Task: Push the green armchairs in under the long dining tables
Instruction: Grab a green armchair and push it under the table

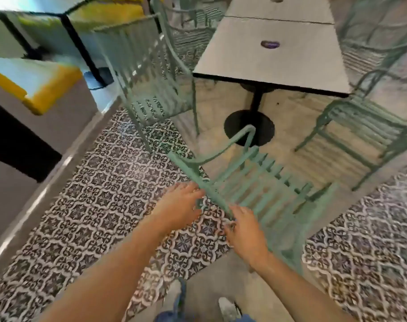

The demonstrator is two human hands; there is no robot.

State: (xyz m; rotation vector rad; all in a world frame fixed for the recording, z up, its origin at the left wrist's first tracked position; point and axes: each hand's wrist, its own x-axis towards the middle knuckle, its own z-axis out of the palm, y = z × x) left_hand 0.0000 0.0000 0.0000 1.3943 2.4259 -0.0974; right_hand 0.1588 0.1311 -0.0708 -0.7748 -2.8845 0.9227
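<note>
While blurred, hands (179, 205) (both) on armchair (256, 187)

Matt green painted-metal armchair (256, 182); smooth pale table (279, 56); patterned tile floor (100, 205).

Left hand: my left hand (179, 205) reached forward, fingers loosely spread.
Right hand: my right hand (244, 231) lay just beside it, fingers relaxed.

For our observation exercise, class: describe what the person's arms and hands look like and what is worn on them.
Both forearms are bare, with no sleeves, gloves or watch visible. The left hand shows no jewellery. The right hand may carry a ring on one finger, but motion blur makes that uncertain.
</note>
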